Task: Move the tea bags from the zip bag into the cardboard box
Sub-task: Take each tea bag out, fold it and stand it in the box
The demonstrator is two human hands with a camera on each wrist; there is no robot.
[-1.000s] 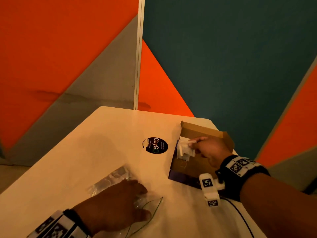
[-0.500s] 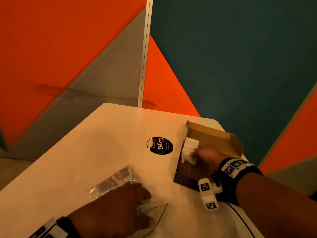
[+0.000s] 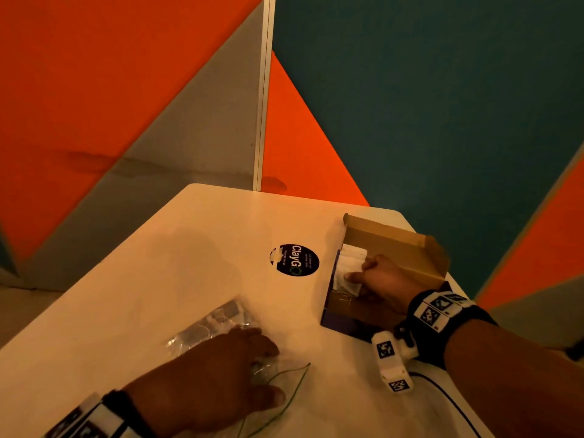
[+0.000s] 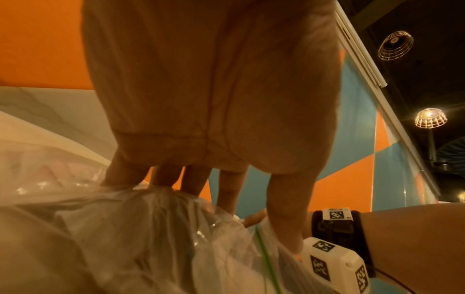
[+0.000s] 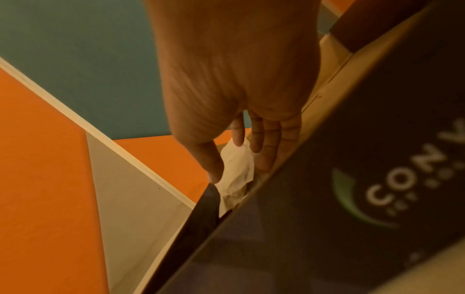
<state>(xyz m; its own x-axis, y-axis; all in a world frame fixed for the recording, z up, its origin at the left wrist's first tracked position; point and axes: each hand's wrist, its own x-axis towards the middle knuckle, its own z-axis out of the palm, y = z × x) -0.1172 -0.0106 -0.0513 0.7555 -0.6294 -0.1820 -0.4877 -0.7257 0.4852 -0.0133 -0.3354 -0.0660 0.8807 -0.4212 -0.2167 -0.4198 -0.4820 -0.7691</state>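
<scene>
White table [image 3: 202,248] w/ orange and teal wall behind. Right hand [image 3: 384,279] inside the cardboard box [image 3: 395,245], fingers [image 5: 259,139] holding white tea bags [image 3: 349,270]. Left of box, left hand [image 3: 208,374] w/ fingers [image 4: 196,179] spread flat, pressing the zip bag [image 3: 215,324].

Person, two bare forearms, no sleeves in view. Right wrist: black strap [image 3: 442,324] bearing white square plates printed with black fiducial patterns; white block-shaped camera housing [image 3: 391,361] hung on its inner side, coded markers on several faces; thin dark cable [image 3: 448,403] trailing from it. Left wrist: black band [image 3: 118,412] with white marker plates, partly cropped.
</scene>
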